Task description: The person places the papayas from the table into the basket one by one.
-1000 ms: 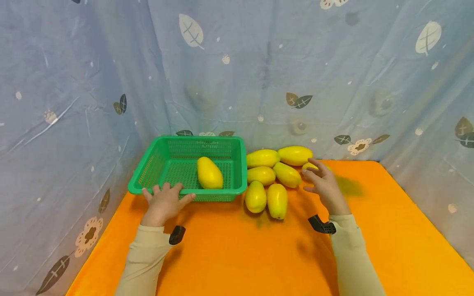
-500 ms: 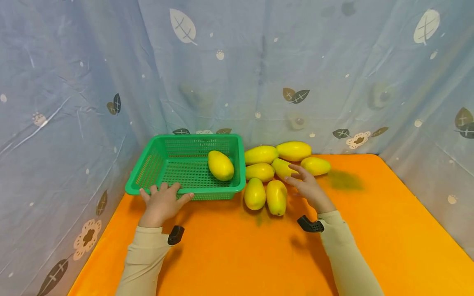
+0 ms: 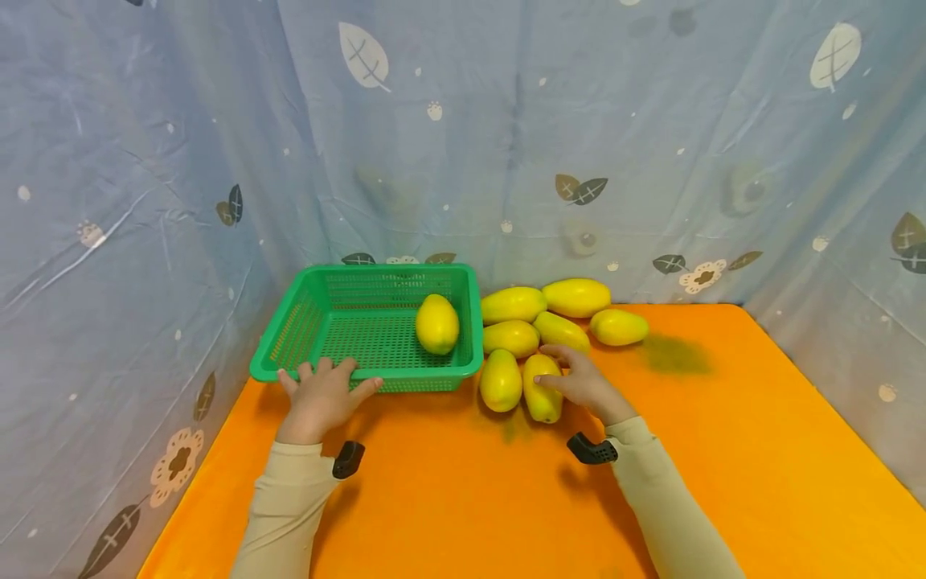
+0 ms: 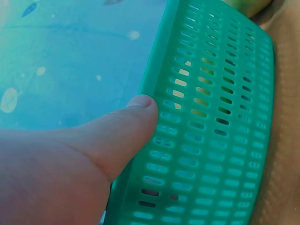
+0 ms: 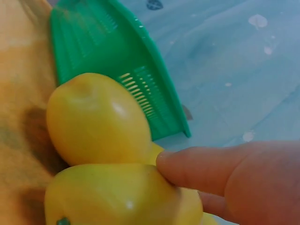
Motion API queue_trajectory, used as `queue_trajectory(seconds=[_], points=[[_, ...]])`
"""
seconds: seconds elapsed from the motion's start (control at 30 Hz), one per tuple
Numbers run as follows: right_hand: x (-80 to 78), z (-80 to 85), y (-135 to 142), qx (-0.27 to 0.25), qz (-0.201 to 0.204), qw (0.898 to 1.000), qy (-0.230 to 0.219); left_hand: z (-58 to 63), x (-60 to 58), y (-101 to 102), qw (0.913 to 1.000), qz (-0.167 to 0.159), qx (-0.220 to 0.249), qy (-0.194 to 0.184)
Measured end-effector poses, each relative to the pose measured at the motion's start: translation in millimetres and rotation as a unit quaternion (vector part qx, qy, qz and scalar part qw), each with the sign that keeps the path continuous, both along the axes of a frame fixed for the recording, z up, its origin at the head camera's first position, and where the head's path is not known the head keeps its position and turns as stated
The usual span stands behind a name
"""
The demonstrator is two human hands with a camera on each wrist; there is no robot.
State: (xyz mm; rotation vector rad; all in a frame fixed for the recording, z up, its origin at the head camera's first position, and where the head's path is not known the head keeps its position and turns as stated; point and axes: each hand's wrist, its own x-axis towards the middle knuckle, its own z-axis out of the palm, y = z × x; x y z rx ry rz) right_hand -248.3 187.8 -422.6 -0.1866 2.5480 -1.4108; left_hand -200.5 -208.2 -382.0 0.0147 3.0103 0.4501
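A green plastic basket (image 3: 369, 376) stands at left with one yellow papaya (image 3: 437, 325) inside, near its right wall. My left hand (image 3: 320, 404) holds the basket's near rim, fingers over the edge; in the left wrist view its thumb (image 4: 126, 126) lies against the outer side. My right hand (image 3: 582, 388) reaches over the right one of two front papayas (image 3: 542, 400), its fingers spread across the upper end. In the right wrist view, a straight digit (image 5: 201, 166) touches that papaya (image 5: 112, 192). The other front papaya (image 3: 500, 381) lies just left of it.
Several more papayas, including one at the far right (image 3: 618, 327), lie on the orange tabletop (image 3: 463, 498) right of the basket. A patterned blue curtain (image 3: 463, 161) closes off the back and sides. A dark stain (image 3: 676, 354) marks the cloth at right.
My right hand has moved left and nearer, from beside the far-right papaya to the front one. The papaya in the basket has rolled to the right. My left hand stays on the rim.
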Motion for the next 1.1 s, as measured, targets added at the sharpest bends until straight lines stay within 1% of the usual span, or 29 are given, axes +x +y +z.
queue_trajectory(seconds=[0.13,0.4,0.53,0.63,0.73,0.83,0.9,1.0,1.1], points=[[0.2,-2.3,-2.2,0.007,0.005,1.000,0.003,0.1,0.1,-0.2,1.0000,-0.001,0.001,0.004],[-1.3,-4.0,-1.8,0.003,0.009,1.000,0.004,0.9,-0.2,-0.4,1.0000,0.002,0.002,0.006],[-0.4,-1.6,0.4,0.001,0.010,1.000,-0.007,1.7,1.0,0.5,1.0000,0.002,0.001,0.003],[0.8,3.6,3.3,-0.012,0.006,1.000,-0.009,2.2,1.9,0.9,1.0000,0.003,0.001,0.003],[2.1,12.4,7.2,-0.035,0.000,0.999,-0.014,2.2,2.8,0.6,1.0000,0.006,-0.002,0.006],[3.1,22.5,12.6,-0.066,-0.015,0.998,-0.020,1.9,3.2,1.3,0.9999,0.007,-0.001,0.007],[2.8,31.0,15.1,-0.086,-0.026,0.996,-0.016,1.2,2.5,1.8,0.9999,0.006,0.001,0.008],[-0.1,49.7,11.3,-0.109,-0.039,0.993,0.002,0.1,1.4,1.7,0.9999,0.004,0.003,0.012],[-6.2,74.4,-4.3,-0.117,-0.045,0.992,0.018,-1.2,1.1,1.1,0.9999,0.007,0.001,0.014]])
